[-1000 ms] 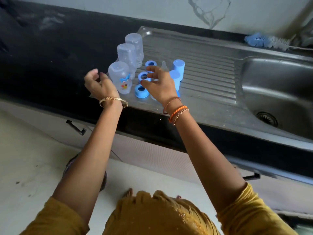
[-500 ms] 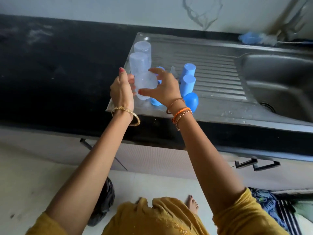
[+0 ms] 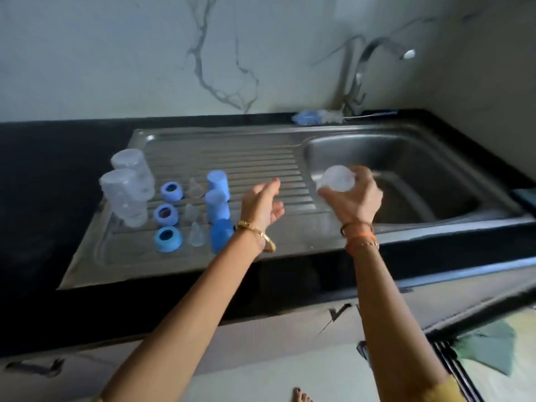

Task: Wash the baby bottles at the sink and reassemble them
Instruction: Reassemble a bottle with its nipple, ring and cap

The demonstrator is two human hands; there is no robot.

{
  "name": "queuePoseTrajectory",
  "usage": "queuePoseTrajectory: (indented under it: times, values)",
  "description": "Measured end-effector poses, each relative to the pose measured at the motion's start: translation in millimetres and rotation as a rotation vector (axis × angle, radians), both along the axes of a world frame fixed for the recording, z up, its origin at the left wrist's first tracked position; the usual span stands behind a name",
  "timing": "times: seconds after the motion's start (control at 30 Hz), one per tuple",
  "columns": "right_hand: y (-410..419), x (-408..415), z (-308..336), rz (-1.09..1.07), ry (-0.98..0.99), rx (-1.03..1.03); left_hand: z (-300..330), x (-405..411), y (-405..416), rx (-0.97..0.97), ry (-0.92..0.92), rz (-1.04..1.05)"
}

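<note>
A steel sink (image 3: 435,181) is sitting in the black table (image 3: 43,175), and the right hand (image 3: 352,195) is gripping a clear bottle (image 3: 336,178) over the basin's nine-o'clock rim. The left hand (image 3: 262,204) is hovering loose-fingered and empty. She should be carrying the bottle toward the tap (image 3: 377,53) at twelve o'clock, mouth up.

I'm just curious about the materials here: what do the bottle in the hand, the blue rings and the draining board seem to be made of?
Bottle in the right hand: probably clear plastic, slightly frosted, since light passes through it.
Blue rings: likely moulded plastic, with an opaque, even, matte colour.
Draining board: most likely stainless steel, grey with a brushed sheen, pressed ridges and soft reflections.
</note>
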State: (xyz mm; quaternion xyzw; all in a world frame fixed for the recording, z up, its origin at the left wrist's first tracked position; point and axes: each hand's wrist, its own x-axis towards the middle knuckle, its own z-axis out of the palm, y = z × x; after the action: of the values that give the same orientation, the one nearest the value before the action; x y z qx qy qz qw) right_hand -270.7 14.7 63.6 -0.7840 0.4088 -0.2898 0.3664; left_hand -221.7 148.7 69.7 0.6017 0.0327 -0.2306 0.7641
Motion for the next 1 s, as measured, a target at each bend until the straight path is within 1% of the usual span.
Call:
queuePoseTrajectory:
  times: [0.03,0.07,0.13,0.17,0.2,0.23,0.3,0.37,0.4,0.47,0.6,0.7,0.83,0.9,1.0]
  values:
    - [-4,-2,-5,0.008,-0.076,0.048,-5,-1,-7,0.015,0.050,-0.042]
    - [-7,-4,-8,0.068,-0.203,0.185,-8,-1,-12,-0.003,0.106,-0.079]
    - [-8,-8,-15,0.250,-0.390,0.428,-11,-3,-23,-0.126,0.212,-0.133]
    - [-7,-12,-18,0.356,-0.446,0.497,-10,-3,-28,-0.189,0.223,-0.138]
    - [-5,-14,-22,0.441,-0.442,0.492,-10,-3,-33,-0.214,0.190,-0.122]
    - [-2,-15,-26,0.487,-0.374,0.419,-12,-2,-36,-0.171,0.102,-0.083]
    - [-1,-12,-35,0.500,-0.106,0.147,-19,-1,-39,0.078,-0.190,0.012]
    - [-3,-8,-44,0.463,0.085,-0.034,-27,0,-37,0.332,-0.465,0.033]
    - [-3,-5,-47,0.466,0.141,-0.094,-32,0,-34,0.419,-0.563,0.020]
    - [-1,-2,-52,0.498,0.223,-0.179,-43,0,-29,0.525,-0.670,0.000]
    - [-1,-3,-59,0.563,0.260,-0.186,-58,3,-18,0.576,-0.696,-0.010]
    - [-3,-6,-61,0.567,0.234,-0.206,-61,5,-12,0.558,-0.660,-0.016]
    - [-5,-6,-60,0.555,0.180,-0.167,-65,5,-11,0.557,-0.654,-0.032]
    - [-4,-9,-55,0.471,0.056,-0.141,-65,4,-10,0.549,-0.666,-0.037]
    - [12,-10,-34,0.295,-0.198,-0.107,-60,1,0,0.529,-0.709,-0.064]
